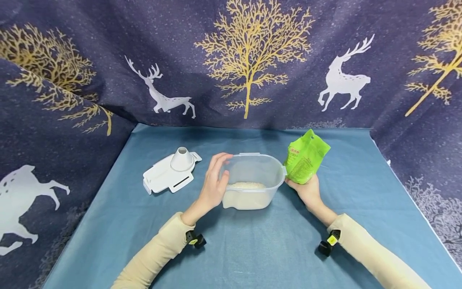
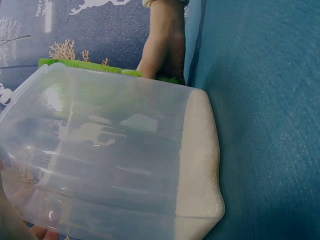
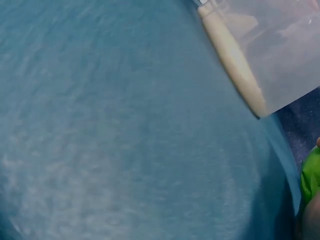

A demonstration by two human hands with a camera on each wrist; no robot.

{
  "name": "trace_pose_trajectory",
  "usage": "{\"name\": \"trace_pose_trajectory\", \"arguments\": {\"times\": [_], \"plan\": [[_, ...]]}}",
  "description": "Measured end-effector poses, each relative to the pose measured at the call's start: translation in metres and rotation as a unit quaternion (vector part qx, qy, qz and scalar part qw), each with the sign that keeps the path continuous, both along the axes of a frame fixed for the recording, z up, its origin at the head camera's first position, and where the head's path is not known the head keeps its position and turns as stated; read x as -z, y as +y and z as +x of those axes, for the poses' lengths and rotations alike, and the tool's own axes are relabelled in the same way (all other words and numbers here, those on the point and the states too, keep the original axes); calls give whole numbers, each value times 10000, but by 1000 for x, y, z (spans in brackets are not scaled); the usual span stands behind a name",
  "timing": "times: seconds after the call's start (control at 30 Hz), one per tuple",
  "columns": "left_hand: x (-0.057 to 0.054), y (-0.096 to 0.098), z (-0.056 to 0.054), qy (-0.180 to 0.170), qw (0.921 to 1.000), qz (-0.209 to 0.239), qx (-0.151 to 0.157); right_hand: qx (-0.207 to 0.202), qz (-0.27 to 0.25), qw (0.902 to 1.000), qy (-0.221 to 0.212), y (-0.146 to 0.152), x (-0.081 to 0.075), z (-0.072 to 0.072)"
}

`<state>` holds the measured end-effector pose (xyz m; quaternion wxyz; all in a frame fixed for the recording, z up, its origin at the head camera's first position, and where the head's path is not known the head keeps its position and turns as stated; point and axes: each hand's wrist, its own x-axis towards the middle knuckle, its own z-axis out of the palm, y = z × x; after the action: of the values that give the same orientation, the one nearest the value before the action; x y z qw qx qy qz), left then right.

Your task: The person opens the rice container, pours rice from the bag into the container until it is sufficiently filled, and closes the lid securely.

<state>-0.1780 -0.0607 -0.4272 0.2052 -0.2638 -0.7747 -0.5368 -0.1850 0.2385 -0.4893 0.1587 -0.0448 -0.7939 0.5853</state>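
A clear plastic container [image 1: 249, 198] stands on the blue cloth, with a layer of white rice-like grain [image 1: 249, 185] in its bottom. My left hand [image 1: 213, 184] grips its left end at the rim, thumb on the near side and fingers on the far side. Through the container wall in the left wrist view, the grain [image 2: 197, 165] shows as an even band. To the right of the container, my right hand [image 1: 308, 192] holds a green bag [image 1: 306, 158] from below, raised and tilted. Only a corner of the bag [image 3: 311, 172] enters the right wrist view.
Left of the container, a white lid [image 1: 164, 176] lies on the cloth with a white funnel-shaped cap [image 1: 182, 159] standing on it. A dark curtain [image 1: 216, 100] with deer and trees hangs behind the table [image 1: 249, 249].
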Motion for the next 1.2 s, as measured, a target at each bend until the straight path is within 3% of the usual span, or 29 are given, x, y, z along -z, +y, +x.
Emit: {"name": "trace_pose_trajectory", "arguments": {"times": [0.2,0.4,0.67,0.77,0.93,1.2], "plan": [[1,0,-1,-68,10000,-15,26,-463,-129,9982,369,-5,-26,12],[2,0,-1,8,10000,-19,4,-964,-2,9932,656,-1,-39,14],[1,1,-1,4,10000,-33,-6,-1311,499,9877,687,7,-60,17],[1,1,0,-14,10000,-29,-13,-1630,203,9833,778,12,-59,15],[1,1,-1,-4,10000,-41,-35,-1837,-810,9767,764,20,-48,10],[0,0,0,-27,10000,-25,-33,-2091,-1741,9605,592,21,-55,9]]}}
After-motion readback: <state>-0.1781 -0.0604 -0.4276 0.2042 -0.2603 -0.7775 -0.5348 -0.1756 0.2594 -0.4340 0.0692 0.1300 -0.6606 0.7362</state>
